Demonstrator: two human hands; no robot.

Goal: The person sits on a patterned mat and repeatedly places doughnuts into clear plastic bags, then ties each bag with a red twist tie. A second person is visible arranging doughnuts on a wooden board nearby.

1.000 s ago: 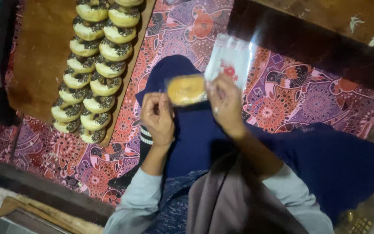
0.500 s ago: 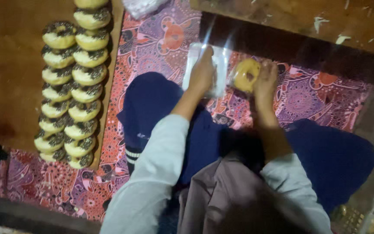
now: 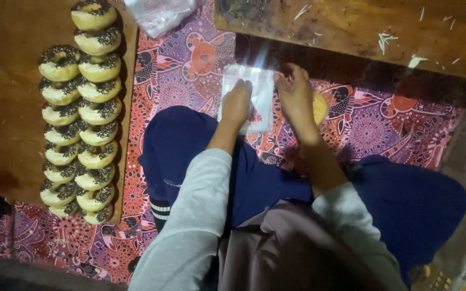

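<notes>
My left hand (image 3: 237, 103) rests on a small clear plastic bag (image 3: 258, 91) that lies on the patterned mat in front of my knees. My right hand (image 3: 296, 97) holds a plain yellow doughnut (image 3: 319, 108) against its palm, with the fingertips touching the bag's right edge. Most of the doughnut is hidden behind that hand. Two rows of doughnuts with chocolate sprinkles (image 3: 84, 113) lie on a wooden board (image 3: 12, 97) to the left.
A crumpled pile of clear plastic bags (image 3: 160, 15) lies at the top, beside the board. A second wooden board (image 3: 362, 27) with white scraps on it spans the top right. The red and purple patterned mat (image 3: 378, 129) covers the floor under my blue-trousered legs.
Both hands have come down from in front of me to the mat. The bag went from the right hand to under the left, and the doughnut now sits low in my right hand.
</notes>
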